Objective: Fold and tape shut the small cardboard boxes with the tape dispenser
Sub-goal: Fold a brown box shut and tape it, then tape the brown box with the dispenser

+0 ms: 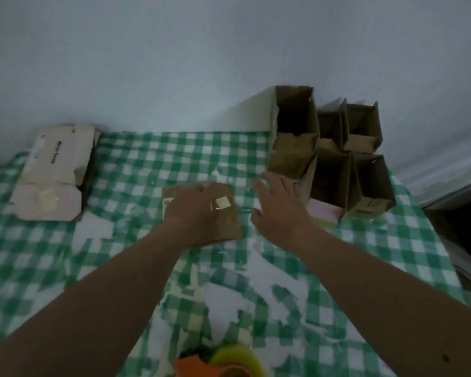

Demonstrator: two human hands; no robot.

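A small closed brown cardboard box (229, 227) lies mid-table with a shiny patch of tape (223, 204) on top. My left hand (193, 210) lies on its left half; the fingers curl down over the far edge and grip it. Just right of the box, my right hand (278, 205) hovers with spread, straight fingers and holds nothing. It is close to a cluster of several open brown boxes (294, 131) standing upright at the back right. An orange and yellow-green object (220, 360) shows at the bottom edge; I cannot tell whether it is the tape dispenser.
The table (136, 159) has a green checked cloth, torn in places to white. Pale flattened cartons (52, 172) lie at the back left. A pink item (324, 210) sits by the open boxes. A wall stands behind, with a dark shelf (460, 240) off the right edge.
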